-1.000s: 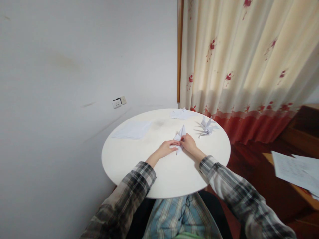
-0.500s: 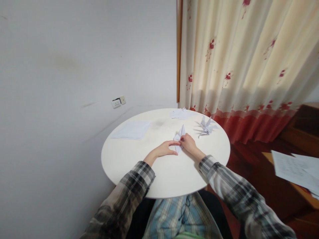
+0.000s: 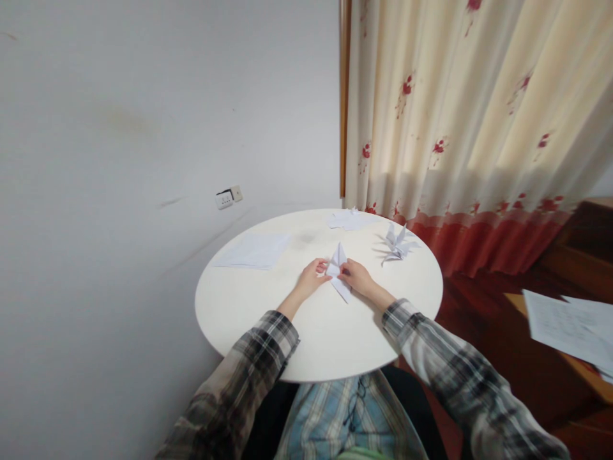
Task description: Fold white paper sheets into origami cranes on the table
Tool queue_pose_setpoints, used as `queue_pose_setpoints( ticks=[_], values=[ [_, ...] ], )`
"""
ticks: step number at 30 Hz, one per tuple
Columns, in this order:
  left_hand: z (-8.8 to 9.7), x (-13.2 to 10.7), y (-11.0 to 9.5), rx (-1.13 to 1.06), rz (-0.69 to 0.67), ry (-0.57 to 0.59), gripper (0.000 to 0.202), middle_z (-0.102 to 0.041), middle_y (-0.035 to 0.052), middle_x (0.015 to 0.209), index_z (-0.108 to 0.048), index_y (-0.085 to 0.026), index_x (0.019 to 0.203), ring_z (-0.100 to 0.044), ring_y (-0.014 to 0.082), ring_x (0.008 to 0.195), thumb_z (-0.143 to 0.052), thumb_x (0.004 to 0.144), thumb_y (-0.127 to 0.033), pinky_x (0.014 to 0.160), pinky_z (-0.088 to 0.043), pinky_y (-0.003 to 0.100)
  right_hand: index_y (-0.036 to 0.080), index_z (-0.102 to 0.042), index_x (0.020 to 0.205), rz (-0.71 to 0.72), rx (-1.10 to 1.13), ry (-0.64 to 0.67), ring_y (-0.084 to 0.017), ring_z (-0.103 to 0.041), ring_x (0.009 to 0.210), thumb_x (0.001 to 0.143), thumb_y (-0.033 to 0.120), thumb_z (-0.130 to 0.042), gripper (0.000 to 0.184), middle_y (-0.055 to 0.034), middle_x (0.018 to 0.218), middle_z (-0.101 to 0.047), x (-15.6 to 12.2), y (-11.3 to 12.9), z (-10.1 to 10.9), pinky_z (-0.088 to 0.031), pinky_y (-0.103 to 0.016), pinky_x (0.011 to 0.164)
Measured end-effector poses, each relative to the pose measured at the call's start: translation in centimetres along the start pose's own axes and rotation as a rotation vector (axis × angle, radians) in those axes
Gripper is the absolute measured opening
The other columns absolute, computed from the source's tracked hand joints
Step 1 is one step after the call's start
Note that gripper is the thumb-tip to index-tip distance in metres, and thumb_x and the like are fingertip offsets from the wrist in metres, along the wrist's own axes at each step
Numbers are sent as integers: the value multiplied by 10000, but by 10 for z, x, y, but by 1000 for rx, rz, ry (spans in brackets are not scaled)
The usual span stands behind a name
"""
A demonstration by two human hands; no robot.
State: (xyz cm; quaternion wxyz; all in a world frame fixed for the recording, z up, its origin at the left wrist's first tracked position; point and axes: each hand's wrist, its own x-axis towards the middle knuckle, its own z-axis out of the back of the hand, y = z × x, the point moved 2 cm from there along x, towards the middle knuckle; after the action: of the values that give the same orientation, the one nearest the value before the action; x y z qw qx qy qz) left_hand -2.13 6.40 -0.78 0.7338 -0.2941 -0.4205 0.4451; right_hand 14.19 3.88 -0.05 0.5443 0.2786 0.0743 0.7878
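A white folded paper [image 3: 338,257], with one pointed end up and away and another toward me, is held just over the round white table [image 3: 306,345]. My left hand [image 3: 313,276] pinches its left edge between thumb and fingers. At its right edge, my right hand [image 3: 358,276] grips with closed fingertips that hide part of the folds. To the right of my hands, several folded paper cranes [image 3: 398,244] sit clustered together on the tabletop.
A stack of white paper sheets [image 3: 253,250] lies at the table's left. Paper scraps [image 3: 347,220] are at the far edge. The wall [image 3: 119,223] is close on the left, a curtain [image 3: 454,128] behind. Written sheets [image 3: 569,326] lie on a wooden surface at right.
My left hand has shifted from lying across the paper to pinching its left edge. The folded paper has turned, its far tip swinging left and its near tip right.
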Motion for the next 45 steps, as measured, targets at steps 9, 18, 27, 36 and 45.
queue_pose_setpoints(
  ticks=[9,18,27,36,45],
  values=[
    [-1,1,3,-18,9,60,312,-565,-7,733,-580,-127,859,-495,107,667,-695,572,-175,654,-400,241,145,-615,750,80,78,11,-107,-451,700,741,168,-602,28,-2,735,-487,-1,2,-2,-329,-213,658],
    [-2,0,1,-52,3,86,288,-482,-48,618,-575,-128,787,-419,83,564,-700,559,-251,559,-349,218,156,-597,780,41,116,-42,-111,-462,720,760,234,-585,81,1,758,-494,-3,4,0,-329,-218,670],
    [-3,0,2,-26,-20,120,175,-448,-52,574,-565,-129,678,-392,81,544,-656,589,-249,538,-318,212,155,-600,730,8,62,-24,-121,-464,750,724,209,-613,56,-10,762,-498,0,0,-1,-332,-228,702],
    [-3,0,4,61,-61,136,158,-468,-36,573,-568,-131,638,-407,94,559,-602,639,-286,523,-323,207,158,-623,737,-38,6,-23,-134,-480,767,712,192,-578,61,-27,771,-524,-1,4,1,-340,-227,701],
    [-3,0,2,100,-96,129,169,-428,-51,548,-527,-140,577,-380,87,546,-587,657,-277,527,-304,207,168,-618,766,14,13,-54,-133,-477,793,722,275,-622,116,-18,792,-508,-4,7,4,-337,-230,716]
  ],
)
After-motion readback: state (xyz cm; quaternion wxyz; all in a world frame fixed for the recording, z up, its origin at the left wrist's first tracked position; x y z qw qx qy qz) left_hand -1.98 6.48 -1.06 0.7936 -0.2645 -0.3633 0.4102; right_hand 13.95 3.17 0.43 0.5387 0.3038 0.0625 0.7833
